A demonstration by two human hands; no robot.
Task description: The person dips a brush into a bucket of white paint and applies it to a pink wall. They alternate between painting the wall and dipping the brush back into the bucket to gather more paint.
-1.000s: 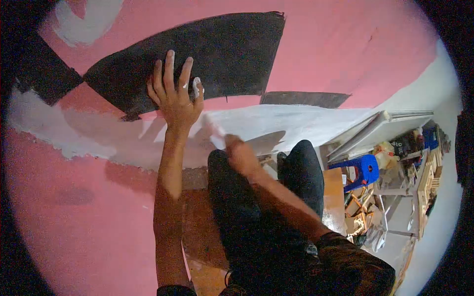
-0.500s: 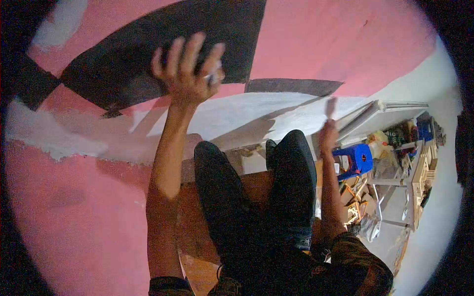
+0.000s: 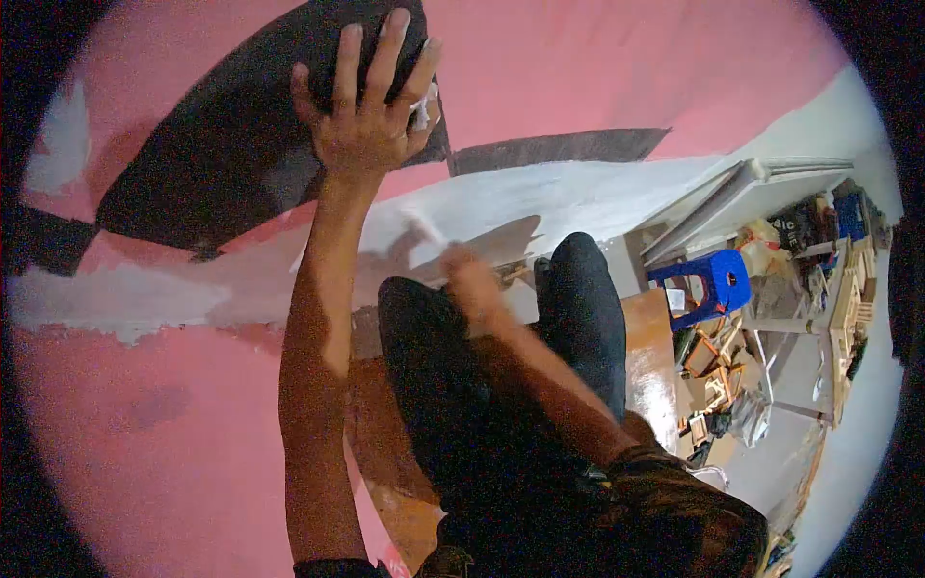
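Closest to the camera, the person's legs in dark trousers (image 3: 583,299) are resting over a shiny brown surface (image 3: 650,347). The right hand (image 3: 472,279) is hanging above the nearer thigh, its fingers closing around a slim pale tool (image 3: 424,226) — both are blurring, so the tool's exact kind is impossible to tell. Its tip is pointing up and left, in front of a white band (image 3: 578,193) along the wall, where shadows are falling; whether it is touching the paint is unclear. Higher up, the left hand (image 3: 366,125) is spreading its fingers wide over a large black shape (image 3: 231,144), back toward the camera and palm facing the wall. A white smear (image 3: 422,116) is showing at its thumb. Around the black shape the pink wall (image 3: 578,67) is filling most of the view, with a narrower dark strip (image 3: 559,149) running rightward. Farther off to the right, a blue stool (image 3: 713,284) is standing beside jumbled frames (image 3: 708,356) — and a pale panel (image 3: 694,212) is leaning just above it.
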